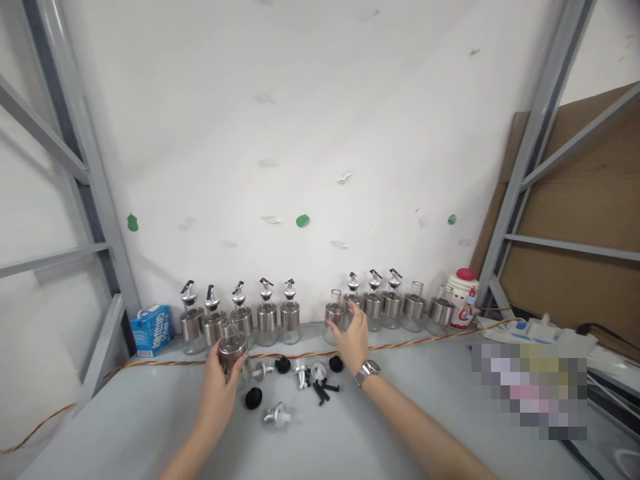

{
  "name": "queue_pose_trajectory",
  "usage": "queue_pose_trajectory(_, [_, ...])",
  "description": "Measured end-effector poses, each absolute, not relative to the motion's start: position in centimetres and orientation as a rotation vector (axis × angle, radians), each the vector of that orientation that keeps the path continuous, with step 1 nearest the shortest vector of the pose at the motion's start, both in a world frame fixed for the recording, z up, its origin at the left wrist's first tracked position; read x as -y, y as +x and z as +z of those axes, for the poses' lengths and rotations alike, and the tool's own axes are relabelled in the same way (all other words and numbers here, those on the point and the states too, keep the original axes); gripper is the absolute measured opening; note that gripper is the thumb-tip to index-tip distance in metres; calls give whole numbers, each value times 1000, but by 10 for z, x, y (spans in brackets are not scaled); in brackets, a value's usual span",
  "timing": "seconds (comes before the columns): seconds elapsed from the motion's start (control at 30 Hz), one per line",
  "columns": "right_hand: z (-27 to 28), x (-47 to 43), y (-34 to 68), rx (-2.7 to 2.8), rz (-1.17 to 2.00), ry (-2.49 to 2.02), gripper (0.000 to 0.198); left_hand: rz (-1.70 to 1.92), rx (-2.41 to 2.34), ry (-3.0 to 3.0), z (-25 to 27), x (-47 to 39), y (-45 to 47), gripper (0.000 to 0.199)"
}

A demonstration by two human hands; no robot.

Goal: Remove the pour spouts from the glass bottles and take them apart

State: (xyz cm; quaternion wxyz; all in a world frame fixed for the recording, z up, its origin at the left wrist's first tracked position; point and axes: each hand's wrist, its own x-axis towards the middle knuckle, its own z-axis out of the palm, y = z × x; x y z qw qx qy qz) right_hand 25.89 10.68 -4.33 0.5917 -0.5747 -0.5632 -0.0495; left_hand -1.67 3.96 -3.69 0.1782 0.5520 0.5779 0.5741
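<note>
My left hand [219, 385] is wrapped round an uncapped glass oil bottle [233, 346] with a steel sleeve, in front of the left part of the bottle row. At the row's middle, my right hand [354, 341] has its thumb and fingers spread beside another uncapped bottle [335, 312]; whether they touch it I cannot tell. Between the hands lie silver pourer tops [278, 416], black round stoppers [253, 398] and several short black pieces [320, 392]. Bottles fitted with pourers [267, 313] stand along the wall, left and right.
A blue carton [152, 330] stands at the left end. Two more uncapped bottles [415, 307] and a red-lidded white container [461, 300] stand on the right. Twisted wire [400, 344] crosses the table. A power strip [545, 330] and a blurred-out item [530, 390] lie at right.
</note>
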Motion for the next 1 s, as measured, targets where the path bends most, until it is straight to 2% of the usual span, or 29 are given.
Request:
queue_pose_trajectory(0.23, [-43, -105, 256, 1282, 2, -1394, 35, 1630, -1650, 1544, -39, -41, -18, 57])
queue_pose_trajectory(0.47, [-47, -104, 249, 1453, 154, -1385, 17, 1598, -1702, 1593, -39, -41, -17, 65])
queue_pose_trajectory(0.73, [-48, -109, 247, 1456, 201, -1426, 27, 1547, -1732, 1570, -39, -40, -17, 67])
queue_pose_trajectory(1.0, [-15, -59, 191, 1607, 239, -1129, 25, 1612, -1756, 1572, -40, -41, -19, 66])
